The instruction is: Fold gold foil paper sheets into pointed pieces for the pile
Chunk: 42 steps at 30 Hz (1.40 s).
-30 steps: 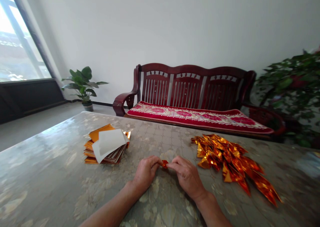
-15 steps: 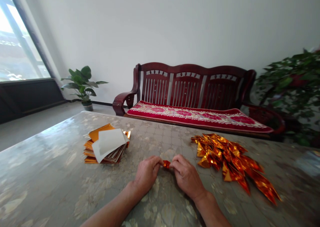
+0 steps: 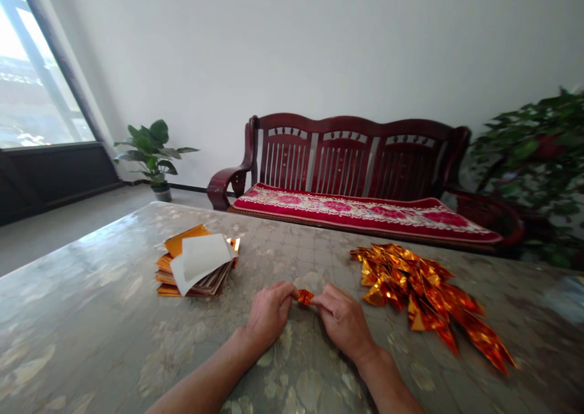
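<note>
Between my two hands is a small piece of shiny orange foil paper [image 3: 305, 297], folded or crumpled, just above the table. My left hand [image 3: 270, 312] pinches its left end with closed fingers. At its right end the fingers of my right hand [image 3: 343, 318] are closed on it too. Left of my hands lies a stack of foil paper sheets [image 3: 203, 262], orange-gold at the edges, with pale sides facing up on top. To the right rests a heap of folded orange foil pieces [image 3: 417, 289], pointed at their ends.
The table [image 3: 109, 323] has a glossy cover with a floral pattern. Behind it stands a dark red wooden bench [image 3: 342, 152] with a red floral cushion [image 3: 365, 210]. Potted plants [image 3: 152, 149] stand at both sides, and something clear and crinkled [image 3: 566, 298] lies at the right edge.
My right hand's fingers have shifted slightly on the foil piece, the index now stretched toward the left. My left hand keeps its pinch. The view has moved a little.
</note>
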{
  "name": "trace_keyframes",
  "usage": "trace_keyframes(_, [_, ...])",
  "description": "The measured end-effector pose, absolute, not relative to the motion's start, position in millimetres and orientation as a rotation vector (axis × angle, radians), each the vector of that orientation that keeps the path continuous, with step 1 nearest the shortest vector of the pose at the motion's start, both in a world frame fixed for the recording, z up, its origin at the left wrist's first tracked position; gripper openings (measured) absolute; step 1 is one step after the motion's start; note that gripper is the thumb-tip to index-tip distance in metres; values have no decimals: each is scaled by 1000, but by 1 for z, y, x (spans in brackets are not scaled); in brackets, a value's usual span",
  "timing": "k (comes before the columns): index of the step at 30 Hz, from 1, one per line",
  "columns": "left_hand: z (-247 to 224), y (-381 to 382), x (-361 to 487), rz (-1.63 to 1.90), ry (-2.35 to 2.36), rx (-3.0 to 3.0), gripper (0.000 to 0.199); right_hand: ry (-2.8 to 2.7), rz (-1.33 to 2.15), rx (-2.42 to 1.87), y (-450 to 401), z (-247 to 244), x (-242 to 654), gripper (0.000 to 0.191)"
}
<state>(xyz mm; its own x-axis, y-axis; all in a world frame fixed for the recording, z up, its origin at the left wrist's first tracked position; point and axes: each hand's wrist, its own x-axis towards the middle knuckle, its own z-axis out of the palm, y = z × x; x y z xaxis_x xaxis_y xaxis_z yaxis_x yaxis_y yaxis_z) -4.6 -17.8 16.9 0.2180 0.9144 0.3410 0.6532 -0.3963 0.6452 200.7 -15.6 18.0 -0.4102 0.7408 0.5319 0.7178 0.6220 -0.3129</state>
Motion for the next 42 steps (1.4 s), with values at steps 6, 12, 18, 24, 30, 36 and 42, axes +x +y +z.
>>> trace_keyframes(6, [17,-15,-3,1059,1384,2042,24,-2168,141,-1165,-12,14,201,27])
trace_keyframes(12, [20,-12,-6,1052,1320,2019,21,-2119,219,-1170,-11,10,202,31])
trace_keyframes(18, [14,-9,-8,1042,1278,2061,23,-2107,292,-1189,-10,11,201,34])
trace_keyframes(24, [14,-12,-7,987,1375,2092,24,-2124,298,-1207,-10,12,202,35])
trace_keyframes(30, [20,-14,-7,932,1498,2107,25,-2140,270,-1177,-11,11,202,36])
trace_keyframes(36, [21,-14,-5,901,1551,2083,26,-2139,230,-1179,-11,11,200,37])
trace_keyframes(42, [20,-13,-5,947,1510,2054,31,-2121,251,-1170,-12,11,200,36])
